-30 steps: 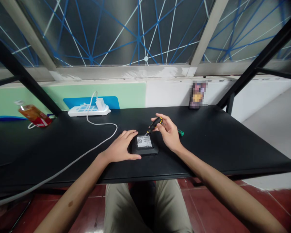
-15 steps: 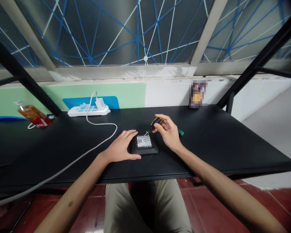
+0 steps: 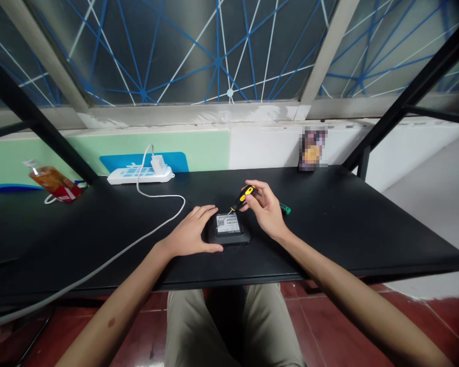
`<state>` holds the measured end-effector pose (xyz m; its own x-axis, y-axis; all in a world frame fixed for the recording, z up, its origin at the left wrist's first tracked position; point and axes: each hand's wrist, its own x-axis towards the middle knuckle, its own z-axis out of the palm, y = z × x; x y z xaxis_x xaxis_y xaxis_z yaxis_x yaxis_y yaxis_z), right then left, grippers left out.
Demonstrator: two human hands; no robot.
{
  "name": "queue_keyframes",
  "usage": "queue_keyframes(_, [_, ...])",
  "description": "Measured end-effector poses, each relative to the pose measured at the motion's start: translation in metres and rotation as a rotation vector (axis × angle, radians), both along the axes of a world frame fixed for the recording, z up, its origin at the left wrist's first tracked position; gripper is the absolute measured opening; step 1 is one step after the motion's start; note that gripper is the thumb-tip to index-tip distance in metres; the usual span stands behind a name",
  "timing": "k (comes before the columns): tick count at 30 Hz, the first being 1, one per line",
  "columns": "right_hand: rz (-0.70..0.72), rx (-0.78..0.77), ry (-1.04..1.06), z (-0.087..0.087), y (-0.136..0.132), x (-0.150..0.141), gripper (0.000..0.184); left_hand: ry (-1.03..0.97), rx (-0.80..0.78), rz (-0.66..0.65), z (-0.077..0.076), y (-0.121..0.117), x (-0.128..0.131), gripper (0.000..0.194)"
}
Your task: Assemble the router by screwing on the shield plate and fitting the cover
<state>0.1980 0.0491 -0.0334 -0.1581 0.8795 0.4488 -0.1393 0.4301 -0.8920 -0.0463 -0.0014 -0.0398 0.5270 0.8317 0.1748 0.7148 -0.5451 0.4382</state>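
A flat black device (image 3: 241, 237) with rounded corners and a white printed label (image 3: 228, 223) lies on the black table. My left hand (image 3: 189, 233) holds it from the left, thumb along the near edge and fingers at the far left corner. A black-and-yellow screwdriver (image 3: 245, 197) is pinched by the handle in my right hand (image 3: 266, 210). Its thin shaft slants down to the left across the label, and the tip is at the device's left side. Whether it sits in a screw is too small to see.
A green-ended object (image 3: 285, 208) lies partly hidden behind my right hand. At the back left stands a white power strip (image 3: 137, 175) with a charger (image 3: 158, 163), its cable (image 3: 145, 235) crossing the table. A drink pouch (image 3: 57, 182) leans farther left; a blurred item (image 3: 312, 149) stands back right.
The screwdriver's handle has turned in my right fingers, and yellow patches now face up on it. Both hands and the device stay almost in place.
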Motion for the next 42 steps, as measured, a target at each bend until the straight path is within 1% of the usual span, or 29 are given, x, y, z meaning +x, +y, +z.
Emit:
queue_keyframes(6, [-0.021,-0.030,0.044,0.0029,0.0022,0.0003,0.033,0.003,-0.004,0.000,0.0018,-0.0006,-0.0001,0.096])
queue_keyframes(10, [-0.001,-0.049,0.030,0.0050,0.0005,0.0009,0.037,0.014,-0.008,-0.001,0.0033,-0.0011,0.0003,0.096])
queue_keyframes(15, [0.015,-0.017,-0.003,0.0016,0.0001,0.0019,0.036,0.017,-0.010,0.000,0.0033,-0.0008,0.0004,0.097])
queue_keyframes(21, [-0.029,-0.038,0.013,-0.0009,0.0030,0.0000,0.040,0.013,-0.003,-0.003,0.0026,-0.0004,0.0004,0.096])
queue_keyframes(27, [-0.053,-0.053,0.010,0.0015,0.0030,-0.0007,0.040,0.002,-0.004,-0.003,0.0016,-0.0007,0.0001,0.096])
queue_keyframes(31, [-0.011,-0.054,-0.011,0.0023,0.0002,0.0000,0.045,-0.005,-0.005,0.000,0.0025,-0.0006,0.0003,0.095])
queue_keyframes(35, [0.017,-0.047,-0.015,0.0011,-0.0014,0.0004,0.045,-0.013,-0.002,-0.002,0.0015,-0.0001,0.0001,0.095])
queue_keyframes(39, [-0.017,-0.042,-0.018,-0.0011,0.0000,0.0001,0.045,-0.016,-0.001,-0.002,0.0008,0.0001,0.0006,0.095])
queue_keyframes(42, [-0.043,-0.038,-0.007,-0.0029,0.0029,0.0004,0.041,-0.012,-0.004,-0.002,0.0016,-0.0001,0.0010,0.095])
